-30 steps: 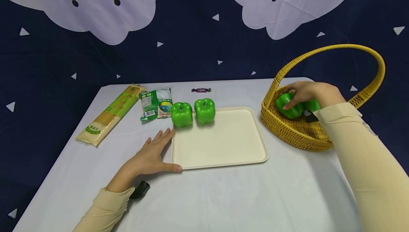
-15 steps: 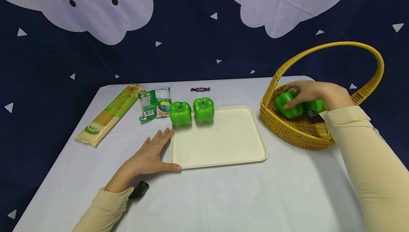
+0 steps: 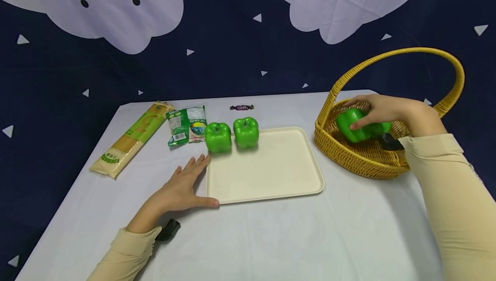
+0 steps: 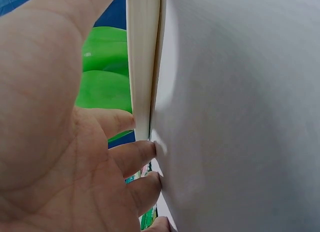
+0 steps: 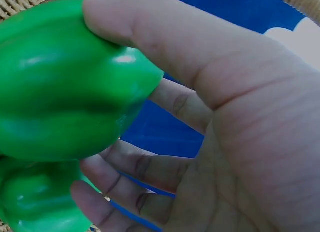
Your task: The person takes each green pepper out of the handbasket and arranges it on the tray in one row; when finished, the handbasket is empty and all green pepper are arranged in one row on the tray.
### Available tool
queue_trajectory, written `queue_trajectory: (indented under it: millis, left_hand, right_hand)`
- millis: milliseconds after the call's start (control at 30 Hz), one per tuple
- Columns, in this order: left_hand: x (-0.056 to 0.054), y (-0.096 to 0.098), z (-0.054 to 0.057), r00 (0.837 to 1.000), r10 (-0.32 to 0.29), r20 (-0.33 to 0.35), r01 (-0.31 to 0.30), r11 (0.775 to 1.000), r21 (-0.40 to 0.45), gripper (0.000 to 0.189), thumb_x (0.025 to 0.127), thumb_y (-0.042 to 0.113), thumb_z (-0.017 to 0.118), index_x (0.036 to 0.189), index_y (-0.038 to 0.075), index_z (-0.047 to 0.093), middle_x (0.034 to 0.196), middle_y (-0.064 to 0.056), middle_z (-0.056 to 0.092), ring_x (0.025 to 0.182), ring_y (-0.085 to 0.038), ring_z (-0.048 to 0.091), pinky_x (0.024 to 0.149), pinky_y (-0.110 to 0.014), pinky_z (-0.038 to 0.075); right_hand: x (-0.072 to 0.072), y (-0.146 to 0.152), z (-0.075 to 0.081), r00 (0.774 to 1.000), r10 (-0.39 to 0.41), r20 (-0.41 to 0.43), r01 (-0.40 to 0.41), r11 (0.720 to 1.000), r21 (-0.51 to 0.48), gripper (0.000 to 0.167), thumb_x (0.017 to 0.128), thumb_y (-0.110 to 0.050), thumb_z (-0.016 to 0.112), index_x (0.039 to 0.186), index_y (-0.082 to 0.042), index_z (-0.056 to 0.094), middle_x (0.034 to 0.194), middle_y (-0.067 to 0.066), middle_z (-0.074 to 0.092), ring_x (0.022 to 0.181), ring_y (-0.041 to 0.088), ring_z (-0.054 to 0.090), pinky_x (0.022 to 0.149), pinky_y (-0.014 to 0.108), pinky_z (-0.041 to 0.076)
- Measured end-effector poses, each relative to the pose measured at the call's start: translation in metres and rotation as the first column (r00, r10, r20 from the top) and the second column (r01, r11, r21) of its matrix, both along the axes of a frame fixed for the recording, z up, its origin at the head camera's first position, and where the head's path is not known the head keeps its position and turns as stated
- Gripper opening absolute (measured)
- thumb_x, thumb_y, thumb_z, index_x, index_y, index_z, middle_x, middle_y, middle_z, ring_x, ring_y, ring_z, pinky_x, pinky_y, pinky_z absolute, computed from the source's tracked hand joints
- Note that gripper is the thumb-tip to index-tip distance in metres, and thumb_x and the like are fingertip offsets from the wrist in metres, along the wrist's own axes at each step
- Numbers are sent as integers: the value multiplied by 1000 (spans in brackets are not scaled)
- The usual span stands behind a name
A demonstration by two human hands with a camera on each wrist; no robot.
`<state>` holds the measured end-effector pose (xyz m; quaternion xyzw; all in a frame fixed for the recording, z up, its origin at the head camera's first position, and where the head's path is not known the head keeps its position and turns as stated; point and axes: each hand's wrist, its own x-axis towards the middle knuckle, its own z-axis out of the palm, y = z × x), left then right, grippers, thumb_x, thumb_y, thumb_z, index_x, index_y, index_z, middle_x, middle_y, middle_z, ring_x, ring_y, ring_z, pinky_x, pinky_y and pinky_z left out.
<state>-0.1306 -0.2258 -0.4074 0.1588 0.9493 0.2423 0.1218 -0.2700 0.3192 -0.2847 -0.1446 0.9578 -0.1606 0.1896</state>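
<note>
In the head view my left hand spreads its straight fingers along the left edge of a cream tray, with fingertips and thumb touching the rim. Two green bell peppers, one at the corner and one beside it, stand at the tray's far left. My right hand reaches into a yellow wicker basket and grips a green bell pepper between thumb and fingers. Another green pepper lies right beside it in the basket, partly hidden by the hand.
A long yellow-green noodle packet and a green snack bag lie left of the tray. Behind the tray is a small purple wrapped candy. The basket's tall handle arches over the right arm.
My right hand and the pepper it grips have shifted slightly to the right within the basket. My left hand stays at the tray's edge. The head view has drifted slightly.
</note>
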Motion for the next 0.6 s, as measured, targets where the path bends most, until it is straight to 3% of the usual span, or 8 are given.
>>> queue_trajectory:
  millis: [467,600]
  left_hand:
    - [0,0,0,1000,1,7,-1,1000,0,136,73,68,91,173,12,19,179,-21,20,166,-50,12,128,-79,9]
    - [0,0,1,1000,0,7,0,1000,-2,136,73,69,91,173,13,19,179,-20,20,166,-50,12,128,-79,9]
  right_hand:
    - [17,2,12,1000,-1,-28,1,1000,-29,76,96,-34,82,159,-11,47,142,28,58,123,41,58,89,48,56]
    - [22,1,15,999,1,-38,-3,999,-54,77,96,-32,83,161,-14,46,146,27,57,127,42,57,89,49,57]
